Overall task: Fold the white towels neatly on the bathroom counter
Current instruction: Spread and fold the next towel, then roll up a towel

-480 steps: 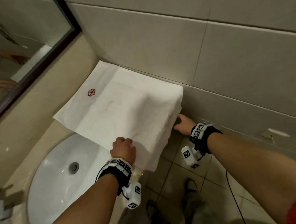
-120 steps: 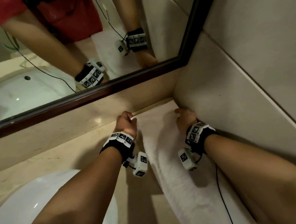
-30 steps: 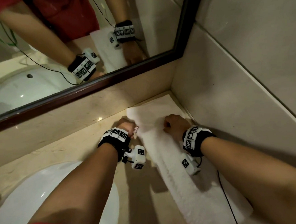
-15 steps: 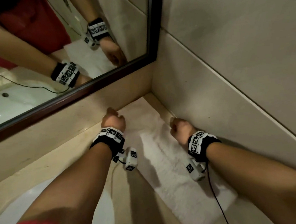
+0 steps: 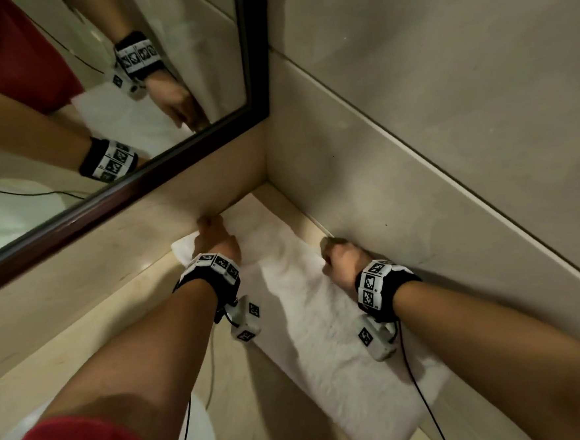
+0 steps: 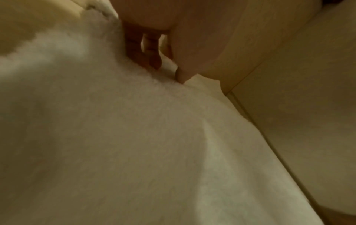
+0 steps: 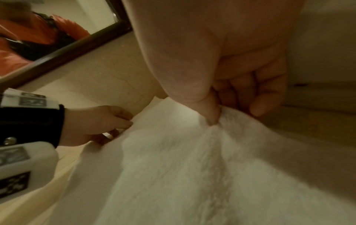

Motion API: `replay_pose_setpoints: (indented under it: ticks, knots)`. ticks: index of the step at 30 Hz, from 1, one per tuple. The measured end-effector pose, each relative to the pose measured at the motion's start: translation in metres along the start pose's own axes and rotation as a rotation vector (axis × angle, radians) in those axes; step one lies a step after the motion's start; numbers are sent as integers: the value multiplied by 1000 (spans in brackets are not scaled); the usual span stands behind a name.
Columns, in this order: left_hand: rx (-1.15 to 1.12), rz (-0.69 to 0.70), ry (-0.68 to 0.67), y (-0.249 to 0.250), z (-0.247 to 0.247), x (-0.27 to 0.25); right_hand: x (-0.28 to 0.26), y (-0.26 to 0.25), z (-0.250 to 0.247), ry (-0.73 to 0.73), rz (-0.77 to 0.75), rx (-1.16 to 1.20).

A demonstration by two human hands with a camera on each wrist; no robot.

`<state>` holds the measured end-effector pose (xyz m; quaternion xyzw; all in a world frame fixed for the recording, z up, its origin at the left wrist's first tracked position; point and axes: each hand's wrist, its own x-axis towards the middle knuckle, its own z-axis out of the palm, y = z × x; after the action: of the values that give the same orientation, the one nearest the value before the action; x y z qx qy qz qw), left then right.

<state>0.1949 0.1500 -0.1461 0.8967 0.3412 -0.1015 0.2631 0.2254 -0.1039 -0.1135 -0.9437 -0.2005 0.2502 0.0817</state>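
A white towel (image 5: pixel 323 324) lies as a long strip on the beige counter (image 5: pixel 135 333), along the right wall and into the back corner. My left hand (image 5: pixel 214 239) is at its far left corner, thumb on top and fingers (image 6: pixel 150 50) at the edge, pinching it; the right wrist view shows this left hand (image 7: pixel 96 124) too. My right hand (image 5: pixel 339 256) is beside the wall, where thumb and forefinger pinch up a ridge of the towel (image 7: pixel 192 175). The left wrist view is filled by the towel (image 6: pixel 134 137).
A dark-framed mirror (image 5: pixel 141 175) stands above the backsplash and reflects both arms. The tiled wall (image 5: pixel 430 141) runs close along the towel's right side. The white sink basin (image 5: pixel 200 432) shows at the lower left, past a thin cable (image 5: pixel 211 362).
Over the last second my hands have drawn apart at the towel's far end, widening it. A white corner now juts out left of my left hand. The view has swung right.
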Motion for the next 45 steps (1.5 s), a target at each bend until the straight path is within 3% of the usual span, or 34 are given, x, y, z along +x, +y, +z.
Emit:
replay_pose_setpoints:
  ticks: [10,14,19,24,34,39,45]
  knots:
    - [138,-13,26,-5,-3,2,7,-10,-6,-18,43,-50]
    - [371,-23,19,-11,-7,5,24,-20,-7,36,-107,27]
    - [321,-70,5,-13,-14,9,49,-44,-1,55,-268,121]
    - [282,-48,38,-16,-18,11,69,-58,-2,-92,-207,-91]
    - [214,-21,88,-16,-23,13,73,-61,7,-66,-141,-62]
    - [194,-33,94,-16,-25,11,72,-62,9,-25,-186,-129]
    - [138,-92,105,-14,-24,3,72,-60,0,-123,-188,-162]
